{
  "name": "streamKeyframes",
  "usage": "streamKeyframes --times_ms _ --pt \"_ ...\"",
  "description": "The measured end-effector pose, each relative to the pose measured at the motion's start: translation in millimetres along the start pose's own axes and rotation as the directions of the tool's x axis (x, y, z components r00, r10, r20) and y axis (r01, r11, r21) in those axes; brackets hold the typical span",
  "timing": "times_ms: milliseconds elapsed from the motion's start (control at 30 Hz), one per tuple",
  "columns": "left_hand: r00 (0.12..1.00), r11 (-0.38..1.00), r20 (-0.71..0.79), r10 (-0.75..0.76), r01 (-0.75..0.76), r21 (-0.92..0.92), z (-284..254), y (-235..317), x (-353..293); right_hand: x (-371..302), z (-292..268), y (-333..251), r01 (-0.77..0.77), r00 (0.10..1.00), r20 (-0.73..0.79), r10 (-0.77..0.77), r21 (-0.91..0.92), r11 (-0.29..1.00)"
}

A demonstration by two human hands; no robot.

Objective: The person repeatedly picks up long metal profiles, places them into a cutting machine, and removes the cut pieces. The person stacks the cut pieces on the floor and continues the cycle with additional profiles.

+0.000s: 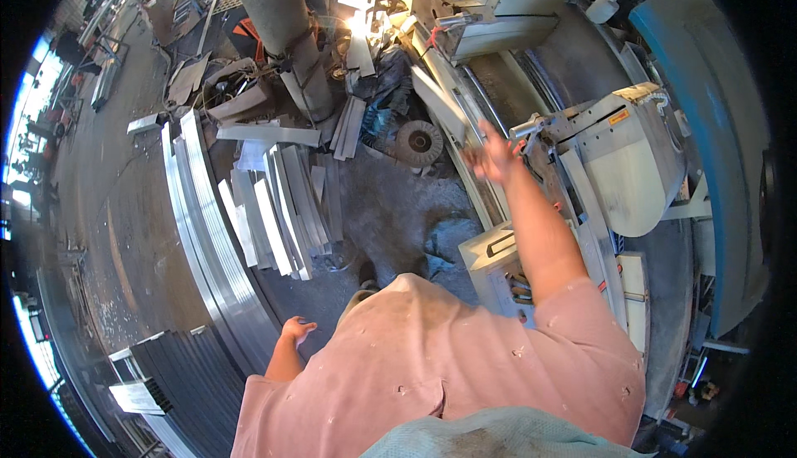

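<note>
- The right hand (pixel 496 158) reaches forward over the machine (pixel 631 163), just beside the near end of a pale strip (pixel 440 103); its grip is blurred, the fingers seem loosely spread, and I cannot tell whether they touch the strip
- The strip lies slanted along the machine's left edge, ahead of the hand, perhaps set there to be within an arm's reach
- The left hand (pixel 300 327) hangs low at the person's side, its grip loosely parted with nothing seen in it, probably just clear of the work
- Short metal pieces (pixel 282 209) lie roughly side by side on the floor (pixel 382 217), likely so that they can be picked up singly
- Long bright profiles (pixel 217 242) run beyond them to the left, lengthwise, which seems to suit their length
- Bare floor between the short pieces and the machine leaves room to step, though a ridged wheel (pixel 418 143) narrows its far end
- To the right hand's right, the cream housing and metal fittings (pixel 527 129) crowd close, so sideways room looks tight; leftward is more open
</note>
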State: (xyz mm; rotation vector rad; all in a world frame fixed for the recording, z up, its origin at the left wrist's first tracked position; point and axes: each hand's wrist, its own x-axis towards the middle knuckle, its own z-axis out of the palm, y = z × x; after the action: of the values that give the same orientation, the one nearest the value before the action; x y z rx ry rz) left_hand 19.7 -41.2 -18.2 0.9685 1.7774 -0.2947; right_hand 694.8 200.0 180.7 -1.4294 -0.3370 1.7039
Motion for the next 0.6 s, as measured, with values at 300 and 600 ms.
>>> streamKeyframes --times_ms 300,600 --pt "0.998 0.921 0.027 -0.062 0.068 -0.383 -44 -20 27 -19 90 15 0.124 0.988 0.007 -0.155 -0.634 0.763" --pt "0.994 0.952 0.031 0.104 -0.108 0.286 -61 -3 42 -122 -126 153 -0.010 0.814 -0.576 -0.079 -0.149 0.989"
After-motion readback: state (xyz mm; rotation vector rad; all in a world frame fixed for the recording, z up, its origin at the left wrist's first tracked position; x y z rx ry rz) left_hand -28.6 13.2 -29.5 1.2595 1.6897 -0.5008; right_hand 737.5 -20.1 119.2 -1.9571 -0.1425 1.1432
